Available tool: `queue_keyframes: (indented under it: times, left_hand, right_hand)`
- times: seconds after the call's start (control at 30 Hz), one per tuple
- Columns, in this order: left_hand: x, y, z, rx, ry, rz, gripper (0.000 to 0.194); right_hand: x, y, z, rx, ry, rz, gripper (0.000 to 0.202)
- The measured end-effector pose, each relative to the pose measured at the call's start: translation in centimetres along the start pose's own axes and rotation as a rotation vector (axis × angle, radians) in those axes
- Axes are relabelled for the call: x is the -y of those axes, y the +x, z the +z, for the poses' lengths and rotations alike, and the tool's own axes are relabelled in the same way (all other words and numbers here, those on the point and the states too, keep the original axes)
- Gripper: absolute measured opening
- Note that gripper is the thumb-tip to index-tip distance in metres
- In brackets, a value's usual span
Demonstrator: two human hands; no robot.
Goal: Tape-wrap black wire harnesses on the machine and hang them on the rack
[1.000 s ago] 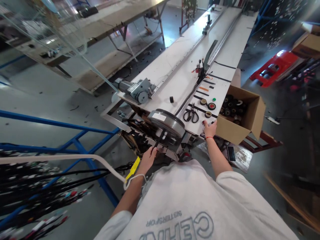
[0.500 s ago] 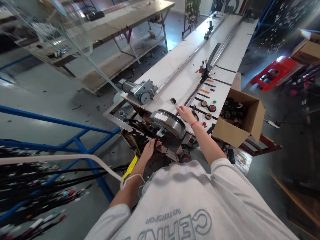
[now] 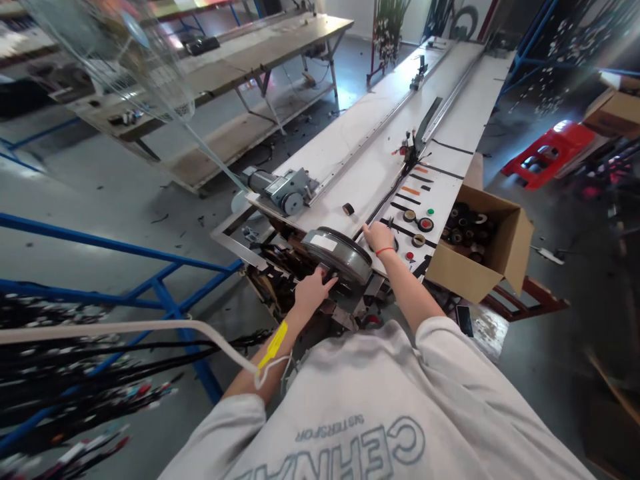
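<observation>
My left hand (image 3: 313, 291) is at the near lower side of a dark wheel (image 3: 345, 253) with a white label, mounted at the table's end. Its thumb and forefinger curl around something dark that I cannot make out. On the far right side of the wheel my right hand (image 3: 380, 237) is closed, fingertips low by the tabletop; what they pinch is hidden. A black cable bundle (image 3: 387, 193) runs along the table towards the wheel. Black tape rolls (image 3: 425, 225) lie right of my right hand, and one small roll (image 3: 349, 209) lies beyond the wheel.
The long white table (image 3: 345, 143) carries a rail and a motor (image 3: 285, 191). A green button (image 3: 431, 211) and a red button (image 3: 410, 256) sit near its right edge. An open cardboard box (image 3: 467, 273) of rolls stands right. A blue frame (image 3: 165, 293) with hanging cables is left.
My left hand has moved up and forward to the wheel, from below it. The right hand has drawn slightly back and to the right, its fingers more curled.
</observation>
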State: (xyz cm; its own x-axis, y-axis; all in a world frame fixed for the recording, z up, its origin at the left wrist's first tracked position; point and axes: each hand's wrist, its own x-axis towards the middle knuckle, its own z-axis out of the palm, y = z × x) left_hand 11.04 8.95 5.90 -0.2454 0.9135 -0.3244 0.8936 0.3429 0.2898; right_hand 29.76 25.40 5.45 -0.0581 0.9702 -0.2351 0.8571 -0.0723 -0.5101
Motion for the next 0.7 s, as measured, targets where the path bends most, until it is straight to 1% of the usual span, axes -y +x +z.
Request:
queue_keyframes:
  times: [0.07,0.1,0.17,0.2,0.23,0.27,0.33,0.37,0.4,0.43,0.47,0.5,0.53,0.57,0.6,0.63,0.67,0.7]
  left_hand:
    - [0.0,0.1,-2.1,-0.039,0.084,-0.016,0.04]
    - [0.3,0.3,-3.2,-0.069,0.09,-0.023,0.04]
    - [1.3,0.9,-5.2,-0.12,0.065,-0.036,0.039]
    - [1.8,1.3,-5.9,-0.121,0.044,-0.028,0.037]
    - [2.4,1.6,-6.4,-0.108,0.019,-0.016,0.036]
    - [2.9,1.9,-6.5,-0.088,-0.013,-0.006,0.035]
    - [3.7,2.4,-6.2,-0.046,-0.094,0.021,0.035]
    - [4.0,2.5,-5.9,-0.029,-0.139,0.043,0.035]
    - [4.3,2.6,-5.6,-0.014,-0.184,0.072,0.035]
    - [4.5,2.6,-5.4,0.002,-0.224,0.103,0.036]
    - [4.7,2.6,-5.3,0.019,-0.256,0.13,0.036]
    - [4.7,2.6,-5.4,0.036,-0.279,0.15,0.037]
    - [4.7,2.6,-5.6,0.054,-0.293,0.157,0.037]
    - [4.5,2.7,-5.9,0.081,-0.301,0.156,0.037]
    - [4.3,2.7,-6.3,0.108,-0.297,0.151,0.038]
    - [4.0,2.7,-6.6,0.129,-0.272,0.135,0.039]
    - [3.6,2.6,-6.8,0.126,-0.22,0.109,0.043]
    - [3.3,2.6,-7.0,0.092,-0.135,0.069,0.048]
  right_hand:
    - [-0.8,-0.6,1.0,-0.085,-0.105,0.143,0.044]
    - [-1.4,-1.0,1.5,-0.128,-0.153,0.184,0.044]
    - [-2.9,-1.9,1.9,-0.195,-0.2,0.212,0.045]
    - [-3.8,-2.4,1.8,-0.2,-0.178,0.219,0.045]
    - [-4.8,-2.9,1.5,-0.169,-0.113,0.226,0.043]
    - [-5.8,-3.7,0.9,-0.103,-0.017,0.233,0.041]
    - [-7.5,-5.9,-0.5,0.068,0.197,0.201,0.03]
    - [-8.0,-7.4,-1.2,0.15,0.329,0.132,0.025]
    - [-8.2,-9.1,-1.7,0.227,0.473,0.031,0.024]
    - [-8.1,-10.9,-2.0,0.312,0.636,-0.093,0.028]
    - [-7.5,-12.7,-2.0,0.441,0.814,-0.223,0.036]
    - [-6.5,-14.4,-1.7,0.629,0.99,-0.338,0.046]
    - [-5.2,-15.7,-1.0,0.862,1.131,-0.41,0.058]
    - [-3.5,-16.7,0.0,1.106,1.211,-0.423,0.07]
    - [-1.7,-17.1,1.3,1.322,1.238,-0.381,0.078]
    - [0.2,-17.1,2.7,1.483,1.228,-0.296,0.083]
    - [2.0,-16.7,4.1,1.555,1.198,-0.184,0.083]
    - [3.4,-16.0,5.4,1.537,1.16,-0.06,0.08]
